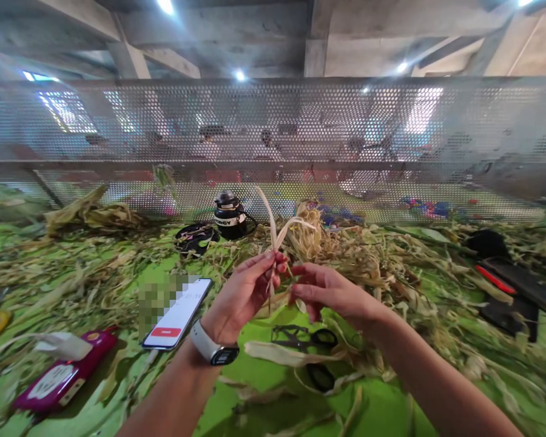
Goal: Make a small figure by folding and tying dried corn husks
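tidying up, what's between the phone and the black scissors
In the head view, the left hand and the watch on its wrist come between the phone and black scissors, with some green table showing there too.

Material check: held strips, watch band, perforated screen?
Strips: likely dried plant husk, matte; pale, thin, curling. 
Watch band: probably silicone or rubber, smooth; pale grey, evenly curved. 
Perforated screen: probably sheet metal, dull grey; regular small holes, coating unclear.
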The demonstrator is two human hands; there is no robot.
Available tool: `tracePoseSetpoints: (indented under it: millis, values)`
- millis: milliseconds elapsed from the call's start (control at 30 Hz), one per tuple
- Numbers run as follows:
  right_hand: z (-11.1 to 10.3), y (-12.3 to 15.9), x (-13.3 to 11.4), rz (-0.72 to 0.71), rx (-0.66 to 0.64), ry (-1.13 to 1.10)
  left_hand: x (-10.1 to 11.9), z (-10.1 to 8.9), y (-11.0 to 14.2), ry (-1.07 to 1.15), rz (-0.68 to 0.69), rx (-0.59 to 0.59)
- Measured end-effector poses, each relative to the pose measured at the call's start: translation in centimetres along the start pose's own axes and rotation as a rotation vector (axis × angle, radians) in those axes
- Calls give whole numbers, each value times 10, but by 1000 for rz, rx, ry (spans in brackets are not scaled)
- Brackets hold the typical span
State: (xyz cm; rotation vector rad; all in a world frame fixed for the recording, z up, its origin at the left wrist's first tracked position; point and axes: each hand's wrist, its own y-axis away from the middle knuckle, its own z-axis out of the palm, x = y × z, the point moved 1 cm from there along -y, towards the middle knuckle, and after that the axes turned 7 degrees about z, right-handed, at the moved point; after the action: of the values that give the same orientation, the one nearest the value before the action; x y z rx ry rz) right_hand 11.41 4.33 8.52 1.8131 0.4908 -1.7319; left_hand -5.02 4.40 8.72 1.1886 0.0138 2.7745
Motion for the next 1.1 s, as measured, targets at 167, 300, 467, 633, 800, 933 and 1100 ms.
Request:
tracePoseSetpoints:
  millis: [167,300,467,633,800,933,1100]
  values:
    - [-17,10,-10,-111,213,144,6,-9,-7,-132,15,12]
    - [-27,21,-22,-229,345,318,17,-20,-13,-364,-3,-22]
    - [-30,28,-28,-227,296,548,40,-26,-6,-426,56,-74]
    - [-24,30,-26,-203,204,549,47,-17,7,-339,91,-125]
    - [-17,28,-21,-225,174,493,27,-13,2,-272,-129,-176]
    - [-14,25,-20,-268,216,460,12,-12,-3,-287,-219,-214]
    - [-15,22,-20,-282,221,464,2,-7,1,-302,-288,-239]
